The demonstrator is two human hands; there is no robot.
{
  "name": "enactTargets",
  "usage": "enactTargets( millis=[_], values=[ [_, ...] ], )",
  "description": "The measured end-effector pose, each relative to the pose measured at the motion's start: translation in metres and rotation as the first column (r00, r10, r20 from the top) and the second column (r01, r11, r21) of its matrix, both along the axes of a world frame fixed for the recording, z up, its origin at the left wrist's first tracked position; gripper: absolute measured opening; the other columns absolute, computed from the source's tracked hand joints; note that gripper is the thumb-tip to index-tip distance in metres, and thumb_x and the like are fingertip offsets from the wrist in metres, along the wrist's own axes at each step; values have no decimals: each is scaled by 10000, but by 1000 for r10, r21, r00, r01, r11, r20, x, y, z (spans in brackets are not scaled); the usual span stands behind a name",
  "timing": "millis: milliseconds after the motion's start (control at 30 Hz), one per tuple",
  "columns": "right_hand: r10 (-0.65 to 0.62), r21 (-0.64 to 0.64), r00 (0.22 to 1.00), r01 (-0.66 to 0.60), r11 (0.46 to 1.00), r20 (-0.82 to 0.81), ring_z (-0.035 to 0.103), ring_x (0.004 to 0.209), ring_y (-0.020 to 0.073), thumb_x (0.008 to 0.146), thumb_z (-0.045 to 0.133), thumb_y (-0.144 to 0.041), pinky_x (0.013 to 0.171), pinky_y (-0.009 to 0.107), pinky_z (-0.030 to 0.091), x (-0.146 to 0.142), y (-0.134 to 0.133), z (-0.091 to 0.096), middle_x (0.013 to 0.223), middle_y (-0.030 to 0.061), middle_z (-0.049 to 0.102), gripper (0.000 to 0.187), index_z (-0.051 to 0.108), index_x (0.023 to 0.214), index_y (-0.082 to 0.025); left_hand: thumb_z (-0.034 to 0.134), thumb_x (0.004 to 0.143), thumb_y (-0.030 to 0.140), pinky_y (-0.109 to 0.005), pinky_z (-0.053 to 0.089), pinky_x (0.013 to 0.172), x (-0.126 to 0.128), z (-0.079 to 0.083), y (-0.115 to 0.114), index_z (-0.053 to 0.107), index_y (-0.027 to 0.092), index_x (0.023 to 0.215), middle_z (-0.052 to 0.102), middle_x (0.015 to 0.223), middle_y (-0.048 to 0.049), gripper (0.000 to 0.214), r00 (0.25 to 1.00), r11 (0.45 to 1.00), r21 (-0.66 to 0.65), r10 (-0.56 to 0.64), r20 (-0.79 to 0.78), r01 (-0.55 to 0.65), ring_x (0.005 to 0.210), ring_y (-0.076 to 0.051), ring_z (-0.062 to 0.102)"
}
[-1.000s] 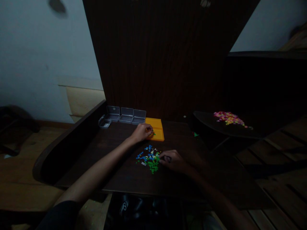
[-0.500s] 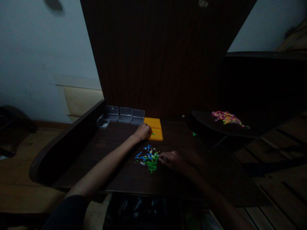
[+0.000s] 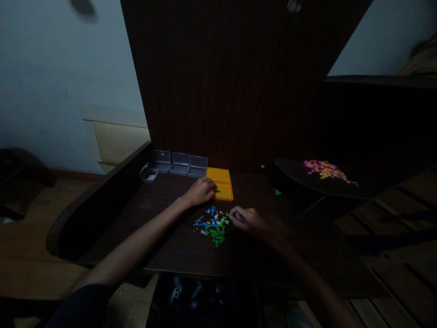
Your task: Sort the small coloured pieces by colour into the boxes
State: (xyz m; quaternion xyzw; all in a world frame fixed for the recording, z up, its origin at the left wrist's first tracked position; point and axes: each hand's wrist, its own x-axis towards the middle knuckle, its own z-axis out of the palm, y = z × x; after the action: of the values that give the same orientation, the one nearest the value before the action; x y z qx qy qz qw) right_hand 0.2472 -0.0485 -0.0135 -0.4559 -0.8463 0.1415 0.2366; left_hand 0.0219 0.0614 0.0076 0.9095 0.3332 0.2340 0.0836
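Observation:
My left hand [image 3: 201, 190] rests at the left edge of an open yellow box [image 3: 226, 194], fingers curled down over its near half. A small green piece [image 3: 219, 191] lies in the box beside those fingertips. What the fingers hold, if anything, is hidden. A loose pile of tiny blue, green and pale pieces [image 3: 215, 225] is spread on the dark table in front of the box. At the pile's right edge, my right hand [image 3: 246, 219] is closed in a pinch, with a small green piece [image 3: 227, 214] at its fingertips.
Clear plastic boxes with raised lids [image 3: 180, 166] stand in a row at the back left. On a dark shelf [image 3: 290, 171] to the right lies a heap of pink and yellow bits [image 3: 324, 169]. A raised wooden side panel [image 3: 99, 200] bounds the table's left.
My right hand has lifted slightly from the pile and its fingers have closed into a pinch. The left hand has shifted a little, its fingers still at the yellow box.

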Motion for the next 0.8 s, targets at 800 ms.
enactTargets(
  millis=[800],
  values=[
    [-284, 2, 908, 297, 955, 307, 632, 748, 162, 841, 531, -233, 620, 221, 352, -10, 92, 13, 832, 59, 712, 179, 700, 872, -184, 598, 788, 159, -298, 413, 875, -31, -8, -89, 699, 195, 865, 623, 850, -29, 132, 936, 905, -253, -352, 10, 342, 863, -170, 560]
  ],
)
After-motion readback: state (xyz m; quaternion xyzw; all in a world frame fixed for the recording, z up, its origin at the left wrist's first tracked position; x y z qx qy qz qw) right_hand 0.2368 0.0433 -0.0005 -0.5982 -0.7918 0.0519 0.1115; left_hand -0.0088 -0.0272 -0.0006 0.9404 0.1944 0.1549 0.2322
